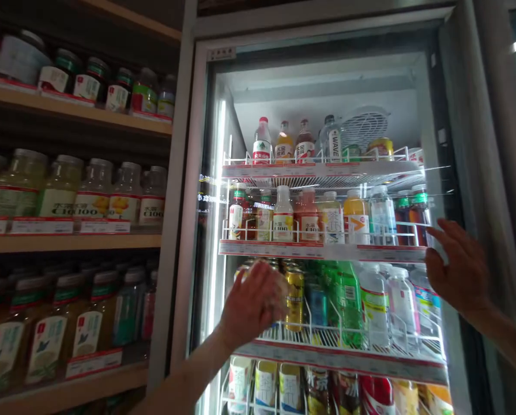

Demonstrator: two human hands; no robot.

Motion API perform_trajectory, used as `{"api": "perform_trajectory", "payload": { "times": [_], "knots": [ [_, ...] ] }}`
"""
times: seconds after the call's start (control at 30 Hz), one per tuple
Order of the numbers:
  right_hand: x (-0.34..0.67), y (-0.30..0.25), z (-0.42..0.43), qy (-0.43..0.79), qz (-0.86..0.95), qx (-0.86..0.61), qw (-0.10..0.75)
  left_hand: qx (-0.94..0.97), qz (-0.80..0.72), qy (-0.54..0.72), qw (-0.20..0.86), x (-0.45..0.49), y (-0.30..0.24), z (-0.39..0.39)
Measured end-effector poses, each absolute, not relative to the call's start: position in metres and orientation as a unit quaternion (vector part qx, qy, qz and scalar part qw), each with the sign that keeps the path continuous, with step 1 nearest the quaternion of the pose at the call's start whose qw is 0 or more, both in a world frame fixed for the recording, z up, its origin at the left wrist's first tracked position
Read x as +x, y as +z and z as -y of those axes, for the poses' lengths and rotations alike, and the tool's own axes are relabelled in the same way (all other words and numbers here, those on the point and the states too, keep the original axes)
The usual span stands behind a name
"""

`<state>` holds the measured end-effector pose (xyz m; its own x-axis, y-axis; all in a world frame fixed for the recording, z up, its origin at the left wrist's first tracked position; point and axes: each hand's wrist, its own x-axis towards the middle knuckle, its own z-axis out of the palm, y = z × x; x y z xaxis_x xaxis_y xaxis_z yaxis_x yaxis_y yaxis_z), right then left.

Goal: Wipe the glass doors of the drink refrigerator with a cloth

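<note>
My left hand reaches up in front of a lit drinks cooler, its fingers stretched forward and slightly blurred. It is nearest a gold can on the third shelf and covers part of the cans behind it. Whether the fingers touch a can I cannot tell. At the cooler's right side is my right hand, raised with fingers apart and nothing in it. Close to its fingertips stand dark bottles with green caps on the second shelf. Green bottles and clear bottles with pale caps share the third shelf.
A grey frame borders the cooler on the left. Beyond it, wooden shelves carry rows of bottled drinks. White wire rails and a shelf edge with price strips run across the cooler. More bottles stand on the lowest visible shelf.
</note>
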<state>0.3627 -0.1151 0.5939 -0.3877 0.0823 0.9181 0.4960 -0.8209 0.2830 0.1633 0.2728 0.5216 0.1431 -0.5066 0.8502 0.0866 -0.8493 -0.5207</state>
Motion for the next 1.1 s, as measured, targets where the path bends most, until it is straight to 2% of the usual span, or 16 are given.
{"api": "perform_trajectory", "payload": {
  "times": [0.07,0.13,0.3,0.37,0.43,0.5,0.63,0.7,0.8,0.87,0.93,1.03,1.1],
  "knots": [
    [0.363,0.594,0.115,-0.79,0.27,-0.535,0.13,-0.731,-0.24,-0.566,0.297,0.163,0.502,-0.262],
    [0.363,0.594,0.116,-0.789,0.27,-0.535,0.135,-0.73,-0.246,-0.561,0.305,0.161,0.507,-0.264],
    [0.367,0.593,0.115,-0.778,0.269,-0.546,0.154,-0.685,0.048,-0.716,0.124,0.163,0.563,-0.293],
    [0.368,0.592,0.114,-0.774,0.251,-0.558,0.16,-0.674,0.054,-0.728,0.113,0.168,0.575,-0.293],
    [0.368,0.592,0.114,-0.774,0.239,-0.564,0.16,-0.689,-0.036,-0.704,0.165,0.172,0.585,-0.289],
    [0.367,0.592,0.113,-0.778,0.237,-0.561,0.154,-0.696,-0.062,-0.692,0.182,0.175,0.604,-0.287],
    [0.363,0.593,0.112,-0.785,0.252,-0.549,0.138,-0.65,0.091,-0.752,0.065,0.187,0.643,-0.273],
    [0.362,0.593,0.111,-0.787,0.256,-0.545,0.137,-0.648,0.036,-0.755,0.098,0.198,0.643,-0.251],
    [0.361,0.593,0.111,-0.789,0.255,-0.543,0.134,-0.666,-0.155,-0.695,0.223,0.213,0.628,-0.216],
    [0.36,0.593,0.111,-0.789,0.258,-0.541,0.134,-0.672,-0.203,-0.666,0.253,0.213,0.628,-0.211],
    [0.359,0.593,0.11,-0.788,0.261,-0.54,0.137,-0.679,-0.142,-0.687,0.215,0.207,0.642,-0.224],
    [0.359,0.593,0.11,-0.787,0.261,-0.541,0.142,-0.662,0.02,-0.743,0.094,0.2,0.662,-0.245],
    [0.359,0.593,0.11,-0.788,0.256,-0.542,0.142,-0.656,0.041,-0.749,0.077,0.202,0.659,-0.245]
  ]
}}
